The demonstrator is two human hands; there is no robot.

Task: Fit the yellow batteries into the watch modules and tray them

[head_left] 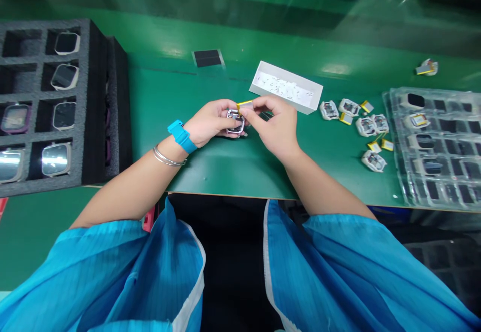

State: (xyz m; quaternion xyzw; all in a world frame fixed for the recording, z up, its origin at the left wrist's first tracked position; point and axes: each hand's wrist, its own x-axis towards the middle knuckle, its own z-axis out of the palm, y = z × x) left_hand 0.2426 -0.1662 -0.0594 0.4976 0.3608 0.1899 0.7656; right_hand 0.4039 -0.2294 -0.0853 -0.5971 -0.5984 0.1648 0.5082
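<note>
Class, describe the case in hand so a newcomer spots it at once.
On the green table, find the white box. Just nearer and left, the left hand holds the small open case, while the right hand pinches a yellow-edged piece at its far edge. Unlike the similar cases lying to the right, it is held.

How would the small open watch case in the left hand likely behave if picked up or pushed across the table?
The watch case has a firm-looking frame, so it would probably stay stiff when pinched, as the left hand grips it. Its inside lies exposed, so it may be fragile there. Its squarish outline suggests it would slide rather than roll.
</note>
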